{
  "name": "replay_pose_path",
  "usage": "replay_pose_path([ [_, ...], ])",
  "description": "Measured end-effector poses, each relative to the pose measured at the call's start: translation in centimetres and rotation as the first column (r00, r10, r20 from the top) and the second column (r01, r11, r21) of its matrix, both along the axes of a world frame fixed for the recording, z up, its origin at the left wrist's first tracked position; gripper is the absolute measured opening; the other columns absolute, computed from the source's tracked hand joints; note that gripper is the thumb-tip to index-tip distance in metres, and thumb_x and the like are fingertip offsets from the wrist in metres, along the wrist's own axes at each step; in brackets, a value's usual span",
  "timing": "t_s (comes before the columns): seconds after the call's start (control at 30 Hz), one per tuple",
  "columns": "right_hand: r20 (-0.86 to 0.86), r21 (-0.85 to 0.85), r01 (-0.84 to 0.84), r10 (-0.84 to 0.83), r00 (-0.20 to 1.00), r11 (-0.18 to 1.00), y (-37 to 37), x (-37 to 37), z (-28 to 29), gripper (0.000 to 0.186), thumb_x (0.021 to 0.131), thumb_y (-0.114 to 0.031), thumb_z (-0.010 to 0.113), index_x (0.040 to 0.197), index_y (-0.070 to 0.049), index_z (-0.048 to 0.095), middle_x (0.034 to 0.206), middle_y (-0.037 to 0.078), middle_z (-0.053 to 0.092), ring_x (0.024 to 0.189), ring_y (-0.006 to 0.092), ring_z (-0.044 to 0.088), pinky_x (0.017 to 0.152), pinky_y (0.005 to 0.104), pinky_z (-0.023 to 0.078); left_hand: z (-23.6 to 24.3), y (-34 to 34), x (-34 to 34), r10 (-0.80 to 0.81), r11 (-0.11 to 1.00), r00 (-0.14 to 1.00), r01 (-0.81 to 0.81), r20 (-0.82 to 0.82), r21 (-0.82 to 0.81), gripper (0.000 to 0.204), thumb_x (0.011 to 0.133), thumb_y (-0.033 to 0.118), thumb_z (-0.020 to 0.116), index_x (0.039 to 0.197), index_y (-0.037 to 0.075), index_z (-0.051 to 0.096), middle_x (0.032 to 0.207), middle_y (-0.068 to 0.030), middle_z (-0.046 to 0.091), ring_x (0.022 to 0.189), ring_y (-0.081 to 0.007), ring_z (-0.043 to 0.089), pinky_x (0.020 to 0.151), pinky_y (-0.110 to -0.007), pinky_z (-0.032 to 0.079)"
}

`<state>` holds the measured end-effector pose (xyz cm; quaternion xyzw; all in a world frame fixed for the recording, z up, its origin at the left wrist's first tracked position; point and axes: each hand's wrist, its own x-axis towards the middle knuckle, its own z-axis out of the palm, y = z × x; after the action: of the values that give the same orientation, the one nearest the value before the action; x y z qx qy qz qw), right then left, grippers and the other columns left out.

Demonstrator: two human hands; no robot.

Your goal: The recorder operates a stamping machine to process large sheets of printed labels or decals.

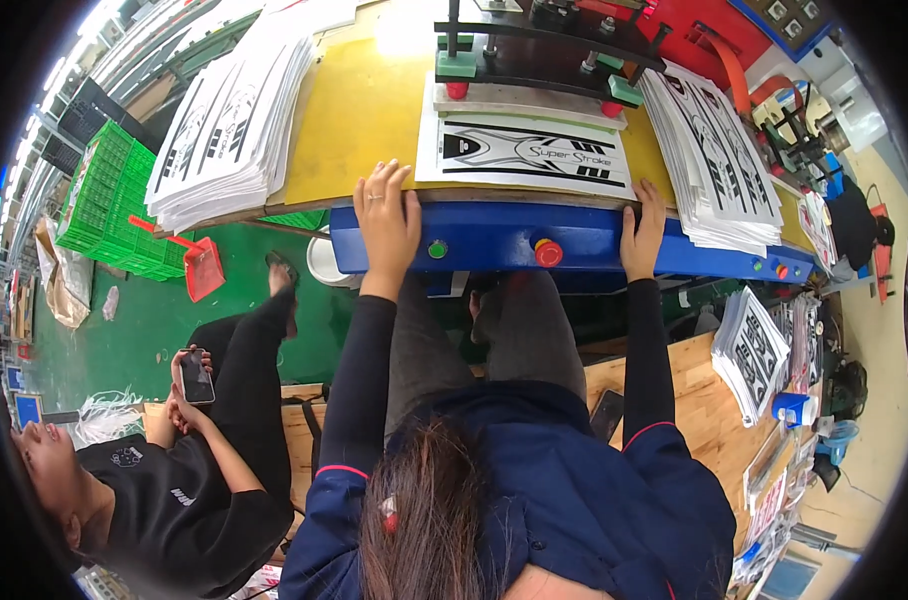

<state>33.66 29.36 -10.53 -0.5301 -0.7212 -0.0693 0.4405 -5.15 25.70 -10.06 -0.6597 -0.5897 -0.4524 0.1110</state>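
Press [549,52] cut off at top. Far part of sheet [474,175] hidden under plate [524,103]. Can't tell from here whether right hand [645,232] touches sheet's corner. Bucket [324,262] partly hidden behind table [349,130]. Co-worker [174,500] cut off lower left.

You had bright indoor light, with lamps [91,26] in a row at upper left. White glare washed out the far end of the yellow table [359,110]. Shade dimmed the floor [244,330] beneath its edge. Print on the middle sheet [529,155] was crisp. Fisheye curved your blue panel [489,230]; black ringed your view, rim details small, soft.
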Motion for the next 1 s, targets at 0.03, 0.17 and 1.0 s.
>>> replay_pose_path([
  [0.03,0.015,0.01,0.031,-0.032,0.999,0.999,-0.1,-0.1,-0.1,0.034,0.093,-0.015,0.053,0.125,-0.003,0.057,0.138,0.019,0.052,0.132,0.0382,0.044,0.114,0.0468,0.029,-0.1,-0.4,0.4,0.0,1.0,1.0,0.0,-0.002,0.003,0.034,0.088,0.011,0.058,0.122,0.007,0.059,0.13,-0.0137,0.057,0.128,-0.0323,0.049,0.112,-0.048,0.03],
  [0.17,0.014,0.018,0.022,-0.023,1.0,1.0,0.0,-0.1,0.1,0.035,0.092,-0.014,0.054,0.125,-0.003,0.058,0.139,0.018,0.053,0.133,0.0381,0.043,0.115,0.0467,0.028,-0.8,-1.4,0.3,-0.01,0.996,0.997,0.003,-0.074,-0.095,0.042,0.091,0.016,0.058,0.133,0.009,0.054,0.145,-0.0142,0.046,0.14,-0.0339,0.035,0.118,-0.05,0.02],
  [1.0,0.007,0.041,-0.064,0.064,0.998,0.997,-4.6,-13.6,-0.2,0.046,0.091,-0.022,0.055,0.135,-0.01,0.053,0.154,0.021,0.034,0.146,0.0449,0.022,0.114,0.061,0.016,-2.1,-1.4,0.0,0.017,1.0,0.996,-0.019,-0.084,-0.019,0.043,0.088,0.014,0.059,0.13,0.01,0.055,0.143,-0.0109,0.049,0.137,-0.0317,0.041,0.116,-0.05,0.025],
])
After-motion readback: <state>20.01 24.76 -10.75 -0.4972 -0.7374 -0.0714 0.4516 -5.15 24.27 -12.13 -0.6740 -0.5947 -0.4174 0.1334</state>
